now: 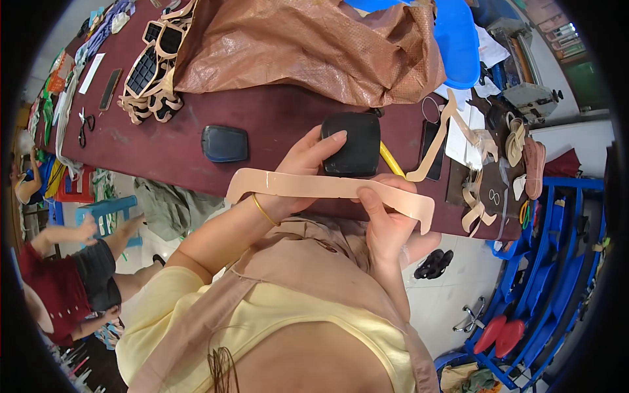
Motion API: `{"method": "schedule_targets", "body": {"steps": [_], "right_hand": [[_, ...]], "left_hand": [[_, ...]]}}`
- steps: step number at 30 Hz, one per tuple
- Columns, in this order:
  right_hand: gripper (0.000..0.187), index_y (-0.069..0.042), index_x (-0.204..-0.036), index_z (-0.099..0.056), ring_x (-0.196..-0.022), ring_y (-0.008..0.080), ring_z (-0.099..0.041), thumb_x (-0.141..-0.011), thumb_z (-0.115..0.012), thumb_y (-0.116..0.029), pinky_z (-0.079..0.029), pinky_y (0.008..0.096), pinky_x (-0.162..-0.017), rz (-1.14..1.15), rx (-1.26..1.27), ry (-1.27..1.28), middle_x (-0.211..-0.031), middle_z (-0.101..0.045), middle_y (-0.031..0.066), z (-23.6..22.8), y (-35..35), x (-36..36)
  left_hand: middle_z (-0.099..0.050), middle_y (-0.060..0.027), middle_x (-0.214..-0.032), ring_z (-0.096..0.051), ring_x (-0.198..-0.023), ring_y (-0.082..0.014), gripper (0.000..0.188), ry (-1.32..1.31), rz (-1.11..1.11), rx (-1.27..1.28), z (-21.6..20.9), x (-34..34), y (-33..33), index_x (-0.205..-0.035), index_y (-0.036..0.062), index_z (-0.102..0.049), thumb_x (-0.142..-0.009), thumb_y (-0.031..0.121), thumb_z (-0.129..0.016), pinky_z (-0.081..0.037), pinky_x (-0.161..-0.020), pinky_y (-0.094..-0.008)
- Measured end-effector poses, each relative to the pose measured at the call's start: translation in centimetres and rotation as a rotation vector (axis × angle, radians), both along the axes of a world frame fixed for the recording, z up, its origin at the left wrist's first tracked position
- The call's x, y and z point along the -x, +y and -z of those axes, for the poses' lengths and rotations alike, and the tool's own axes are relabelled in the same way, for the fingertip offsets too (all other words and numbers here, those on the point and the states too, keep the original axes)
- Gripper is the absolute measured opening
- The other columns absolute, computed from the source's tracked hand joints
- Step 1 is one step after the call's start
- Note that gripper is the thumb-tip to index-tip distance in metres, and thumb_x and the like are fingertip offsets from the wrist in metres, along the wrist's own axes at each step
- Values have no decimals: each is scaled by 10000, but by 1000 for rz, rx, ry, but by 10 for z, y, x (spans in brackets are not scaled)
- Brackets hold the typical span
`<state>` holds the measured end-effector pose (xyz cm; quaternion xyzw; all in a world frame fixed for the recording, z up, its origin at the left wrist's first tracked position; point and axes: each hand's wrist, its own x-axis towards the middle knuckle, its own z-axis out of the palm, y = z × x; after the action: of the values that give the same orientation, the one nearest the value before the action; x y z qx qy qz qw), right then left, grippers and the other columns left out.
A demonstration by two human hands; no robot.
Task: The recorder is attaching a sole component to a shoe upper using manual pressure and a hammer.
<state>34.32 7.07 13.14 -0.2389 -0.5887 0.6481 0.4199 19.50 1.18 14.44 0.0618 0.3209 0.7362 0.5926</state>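
My left hand (304, 157) grips a black block with rounded corners (352, 144), its thumb lying on the block's top face. The fingers beneath are hidden. A long beige strip with bent ends (295, 185) stretches across in front, passing over my left wrist. Near the strip's right end, my right hand (388, 226) pinches it between thumb and fingers. A second dark rounded block (225, 143) lies on the maroon-covered table (275, 111), left of my hands.
A brown woven sack (314, 52) covers the table's far side. Black grid-patterned pieces with beige edging (151, 69) are heaped left of it. Scissors (84, 128) lie farther left. Another beige strip (436, 147) rests at right. A blue rack (550, 262) stands beyond; a person (72, 281) is at left.
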Motion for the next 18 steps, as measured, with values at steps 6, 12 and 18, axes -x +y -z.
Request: {"method": "schedule_targets", "body": {"steps": [6, 12, 18], "right_hand": [[204, -20, -871, -568, -784, 142, -560, -764, -739, 10, -455, 244, -689, 99, -211, -30, -893, -601, 98, 0, 6, 2], [210, -24, -866, -564, -763, 144, -562, -760, -740, 17, -459, 250, -683, 145, -312, -41, -898, -601, 101, 0, 9, 4], [180, -19, -835, -590, -757, 145, -564, -752, -747, 10, -456, 258, -676, 213, -397, -99, -846, -613, 81, -1, 11, 6]], "left_hand": [[-570, -124, -1160, -615, -1012, -206, 393, -57, 19, -24, -6, 3, -3, -1265, -1, -449, -945, 208, -538, -528, -878, -348], [-618, -75, -1118, -625, -991, -154, 263, -99, 50, -32, -10, 3, -4, -1196, 47, -516, -963, 163, -479, -515, -877, -289], [-603, -86, -1140, -620, -1001, -167, 317, -93, 56, 5, -4, 2, -3, -1239, 28, -491, -945, 144, -508, -511, -892, -292]]}}
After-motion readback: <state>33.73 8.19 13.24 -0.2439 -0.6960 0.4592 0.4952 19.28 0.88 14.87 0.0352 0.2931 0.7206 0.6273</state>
